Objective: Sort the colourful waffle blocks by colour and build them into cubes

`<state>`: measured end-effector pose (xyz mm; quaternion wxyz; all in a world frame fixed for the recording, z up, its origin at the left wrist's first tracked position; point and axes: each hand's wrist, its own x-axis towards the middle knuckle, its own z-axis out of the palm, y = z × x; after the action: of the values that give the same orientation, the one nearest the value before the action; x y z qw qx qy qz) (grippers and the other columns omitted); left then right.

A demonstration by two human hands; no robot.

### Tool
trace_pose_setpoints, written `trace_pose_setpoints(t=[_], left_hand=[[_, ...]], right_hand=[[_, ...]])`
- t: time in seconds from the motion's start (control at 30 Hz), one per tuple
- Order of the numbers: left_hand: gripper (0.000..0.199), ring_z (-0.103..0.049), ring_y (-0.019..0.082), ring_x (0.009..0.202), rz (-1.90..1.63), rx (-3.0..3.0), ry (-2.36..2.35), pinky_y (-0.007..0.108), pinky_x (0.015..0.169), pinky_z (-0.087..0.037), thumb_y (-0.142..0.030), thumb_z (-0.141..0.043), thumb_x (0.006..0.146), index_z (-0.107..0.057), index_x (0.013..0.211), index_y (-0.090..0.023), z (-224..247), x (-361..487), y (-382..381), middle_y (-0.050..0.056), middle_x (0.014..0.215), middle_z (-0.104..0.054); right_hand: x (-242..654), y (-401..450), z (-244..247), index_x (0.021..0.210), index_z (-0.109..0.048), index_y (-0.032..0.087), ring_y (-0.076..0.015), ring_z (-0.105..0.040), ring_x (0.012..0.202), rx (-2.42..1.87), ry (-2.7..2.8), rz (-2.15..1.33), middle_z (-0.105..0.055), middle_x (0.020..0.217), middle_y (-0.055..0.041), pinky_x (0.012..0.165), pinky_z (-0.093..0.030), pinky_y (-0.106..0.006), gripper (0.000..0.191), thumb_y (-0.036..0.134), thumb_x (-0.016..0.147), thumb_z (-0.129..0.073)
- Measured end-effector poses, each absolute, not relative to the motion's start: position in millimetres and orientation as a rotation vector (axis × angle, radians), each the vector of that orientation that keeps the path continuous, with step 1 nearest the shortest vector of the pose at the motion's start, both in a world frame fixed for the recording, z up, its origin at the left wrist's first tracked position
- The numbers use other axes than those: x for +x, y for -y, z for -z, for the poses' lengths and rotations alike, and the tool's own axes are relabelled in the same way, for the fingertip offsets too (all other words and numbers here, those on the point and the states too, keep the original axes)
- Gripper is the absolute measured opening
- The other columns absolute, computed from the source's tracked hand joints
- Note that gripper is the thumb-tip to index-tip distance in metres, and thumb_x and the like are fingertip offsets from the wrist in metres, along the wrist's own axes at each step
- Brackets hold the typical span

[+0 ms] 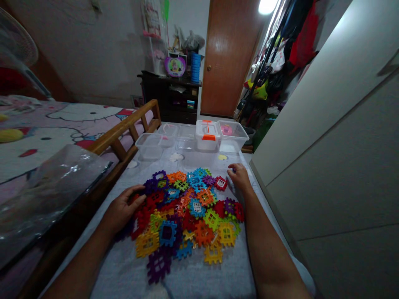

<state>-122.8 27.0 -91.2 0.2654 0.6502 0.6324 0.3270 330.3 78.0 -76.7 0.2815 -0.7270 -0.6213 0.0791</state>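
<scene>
Okay, from my end the left bare hand [124,207] lies spread, not gripping, on the near-left side of the heap of multicoloured plastic lattice-square tiles [190,211], while the right bare hand [238,176] curls just beside a red square tile [220,183], contents unclear.

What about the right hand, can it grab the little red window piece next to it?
Probably yes: the right hand rests just beside the red window piece, and nothing seems to lie between them, so the way looks free.
</scene>
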Motion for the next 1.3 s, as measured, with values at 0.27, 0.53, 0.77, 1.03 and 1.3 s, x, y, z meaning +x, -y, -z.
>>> trace_pose_setpoints(t=[0.27,0.53,0.77,1.03,1.3], left_hand=[[0.054,-0.064,0.031,0.116,-0.920,1.767,-1.693,0.044,0.107,-0.046,-0.063,-0.060,0.076,-0.070,0.110,-0.023,96,-125,-28,0.009,0.124,-0.069],[0.055,-0.063,0.032,0.118,-0.913,1.749,-1.680,0.045,0.109,-0.044,-0.064,-0.061,0.075,-0.069,0.111,-0.022,94,-124,-27,0.009,0.125,-0.068],[0.056,-0.062,0.033,0.118,-0.889,1.722,-1.696,0.046,0.109,-0.044,-0.064,-0.060,0.074,-0.069,0.111,-0.022,91,-123,-27,0.010,0.127,-0.067],[0.054,-0.066,0.031,0.112,-0.927,1.767,-1.694,0.045,0.105,-0.047,-0.063,-0.060,0.075,-0.070,0.110,-0.023,94,-124,-27,0.009,0.122,-0.070],[0.057,-0.065,0.030,0.111,-0.925,1.754,-1.684,0.044,0.105,-0.047,-0.064,-0.060,0.076,-0.069,0.112,-0.020,94,-122,-26,0.010,0.123,-0.069]], right_hand=[[323,-78,75,0.136,-0.051,0.009,-0.0379,-0.054,0.117,-2.505,1.255,0.065,-0.060,0.125,-0.0227,0.097,-0.040,-0.045,0.074,0.053,0.079,-0.069],[320,-83,75,0.127,-0.054,0.010,-0.0367,-0.057,0.116,-2.529,1.205,0.065,-0.062,0.121,-0.0215,0.096,-0.042,-0.044,0.055,0.040,0.081,-0.064],[327,-67,72,0.133,-0.050,0.012,-0.0360,-0.056,0.118,-2.520,1.225,0.026,-0.061,0.124,-0.0212,0.099,-0.041,-0.044,0.062,0.040,0.080,-0.064],[326,-64,66,0.135,-0.054,0.010,-0.0419,-0.051,0.123,-2.467,1.270,0.030,-0.057,0.130,-0.0243,0.100,-0.040,-0.052,0.067,0.044,0.078,-0.067],[281,-72,61,0.136,-0.057,0.017,-0.0252,-0.055,0.129,-1.629,2.080,-0.700,-0.060,0.139,-0.0129,0.110,-0.040,-0.039,0.047,0.039,0.094,-0.052]])
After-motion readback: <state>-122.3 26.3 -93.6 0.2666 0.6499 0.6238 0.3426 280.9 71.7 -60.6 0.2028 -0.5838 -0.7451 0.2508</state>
